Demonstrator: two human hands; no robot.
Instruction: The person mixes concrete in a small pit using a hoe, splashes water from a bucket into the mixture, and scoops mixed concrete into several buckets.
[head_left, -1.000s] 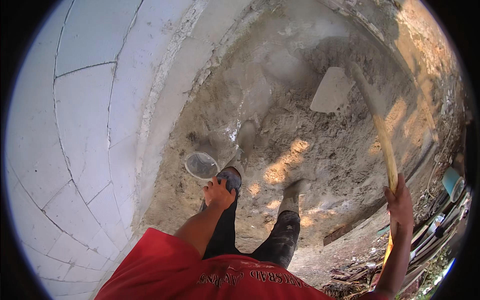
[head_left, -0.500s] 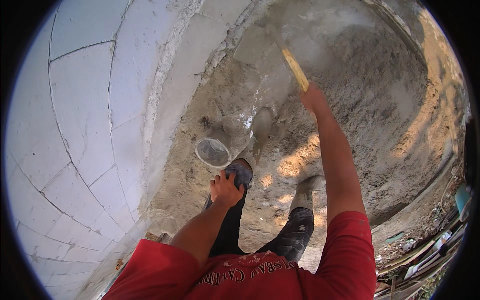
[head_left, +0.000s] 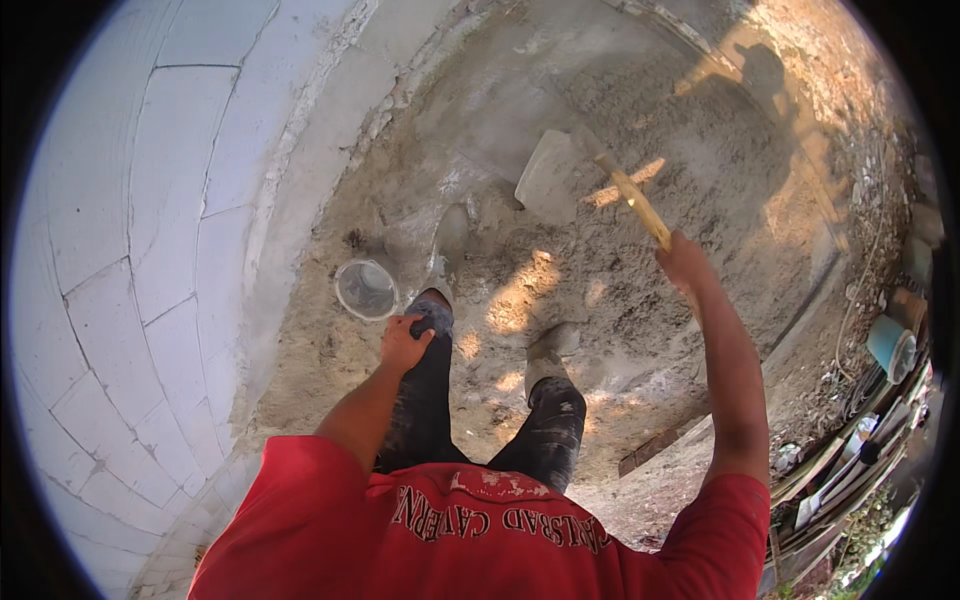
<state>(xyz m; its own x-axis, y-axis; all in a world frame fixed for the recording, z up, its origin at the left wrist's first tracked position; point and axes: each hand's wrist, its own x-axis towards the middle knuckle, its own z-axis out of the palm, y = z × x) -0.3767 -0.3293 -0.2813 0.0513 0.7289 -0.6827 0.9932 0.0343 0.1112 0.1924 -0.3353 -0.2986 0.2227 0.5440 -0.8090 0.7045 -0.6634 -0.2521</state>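
My right hand [head_left: 684,262] is wrapped round the end of the yellowish wooden handle of a hoe [head_left: 640,208]. The hoe's wide grey blade [head_left: 547,178] rests on or just above the rough grey, mortar-like ground [head_left: 660,130], ahead of my feet. My left hand [head_left: 404,344] lies on my bent left knee, its fingers spread over the dusty dark trousers [head_left: 412,400], and holds nothing. Just beyond it, a round grey tube-like container or pipe end [head_left: 367,290] sits in the ground.
A curving wall of pale blocks [head_left: 180,160] runs along my left. My grey-coated boots [head_left: 546,358] stand in the rough material. At right lie a blue bucket [head_left: 890,345] and a heap of wooden strips [head_left: 850,475]. A small board [head_left: 648,455] lies near my right side.
My right hand has drawn the hoe closer and to the right, so its blade shows plainly now. My view has shifted rightward. The left hand stays on the knee.
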